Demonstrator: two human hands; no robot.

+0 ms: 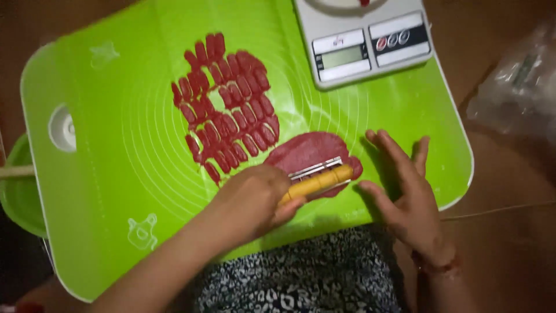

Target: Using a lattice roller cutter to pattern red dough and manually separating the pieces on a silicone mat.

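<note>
Green mat [104,191] lying under both hands; red dough sheet [307,149] sitting between them.
Left hand [255,200] gripping yellow-handled cutter [317,178] on the soft, tearable-looking dough; right hand [405,197] resting spread open beside it. Lifting from the edges seems wisest.

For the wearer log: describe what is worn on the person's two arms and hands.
Both forearms are bare, with no sleeves in view. The left hand wears no glove or ring that shows. The right hand has a thin reddish thread band at the wrist.
</note>
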